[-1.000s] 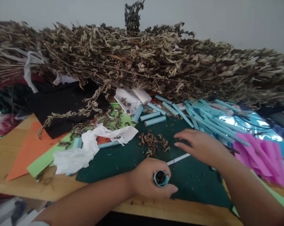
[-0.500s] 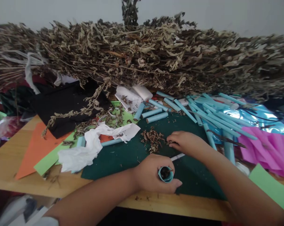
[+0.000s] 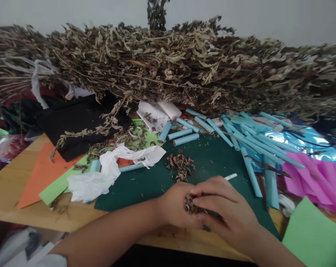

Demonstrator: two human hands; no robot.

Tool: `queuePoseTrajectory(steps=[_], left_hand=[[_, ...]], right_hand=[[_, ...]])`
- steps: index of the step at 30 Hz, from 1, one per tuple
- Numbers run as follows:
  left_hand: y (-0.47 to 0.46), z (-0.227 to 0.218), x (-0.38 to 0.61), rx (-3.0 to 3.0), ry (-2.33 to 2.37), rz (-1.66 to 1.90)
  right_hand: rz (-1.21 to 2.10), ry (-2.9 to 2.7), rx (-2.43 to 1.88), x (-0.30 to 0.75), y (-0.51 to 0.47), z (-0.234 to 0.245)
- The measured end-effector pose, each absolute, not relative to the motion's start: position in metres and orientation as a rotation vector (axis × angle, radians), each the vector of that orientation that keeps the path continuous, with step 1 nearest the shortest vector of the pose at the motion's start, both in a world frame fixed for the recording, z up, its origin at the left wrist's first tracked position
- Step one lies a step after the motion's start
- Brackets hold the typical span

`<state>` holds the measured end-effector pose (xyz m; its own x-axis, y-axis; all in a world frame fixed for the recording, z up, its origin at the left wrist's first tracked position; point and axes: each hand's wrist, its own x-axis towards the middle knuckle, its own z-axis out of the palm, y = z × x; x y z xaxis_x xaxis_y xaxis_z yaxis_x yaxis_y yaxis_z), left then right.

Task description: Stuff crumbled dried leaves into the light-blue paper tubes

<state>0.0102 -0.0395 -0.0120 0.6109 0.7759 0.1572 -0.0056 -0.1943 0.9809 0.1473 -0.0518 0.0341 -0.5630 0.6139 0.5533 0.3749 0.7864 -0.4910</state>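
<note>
My left hand (image 3: 175, 205) is closed around a light blue paper tube, now hidden under my right hand. My right hand (image 3: 226, 211) lies over the tube's mouth, its fingertips pinching crumbled dried leaves (image 3: 192, 204) there. Just beyond, a small pile of crushed dried leaves (image 3: 181, 164) lies on the dark green mat (image 3: 145, 181). A thin white stick (image 3: 230, 177) pokes out behind my right hand.
A big heap of dried leafy branches (image 3: 184, 70) fills the back. Several blue paper tubes (image 3: 240, 137) lie right of centre. Crumpled white tissue (image 3: 106, 174), orange (image 3: 34, 174), green and black (image 3: 73, 126) sheets sit left; pink paper (image 3: 318, 181) sits right.
My right hand pinched leaves from the small pile, then came back toward me and now covers the tube's mouth in my left hand.
</note>
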Motion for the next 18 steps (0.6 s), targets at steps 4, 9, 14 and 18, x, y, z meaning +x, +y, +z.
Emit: queuePoseTrajectory(steps=[4, 9, 14, 18], left_hand=[[-0.04, -0.011, 0.011, 1.644, 0.614, 0.864], [-0.04, -0.015, 0.014, 1.648, 0.632, 0.873], [-0.038, -0.012, 0.014, 1.639, 0.518, 0.937], [-0.04, -0.011, 0.014, 1.599, 0.586, 0.9]], right_hand=[[0.289, -2.412, -0.798, 0.158, -0.055, 0.045], [0.197, -2.662, -0.888, 0.157, -0.053, 0.066], [0.063, -2.853, -0.86, 0.144, -0.048, 0.077], [0.107, -2.867, -0.874, 0.147, -0.048, 0.086]])
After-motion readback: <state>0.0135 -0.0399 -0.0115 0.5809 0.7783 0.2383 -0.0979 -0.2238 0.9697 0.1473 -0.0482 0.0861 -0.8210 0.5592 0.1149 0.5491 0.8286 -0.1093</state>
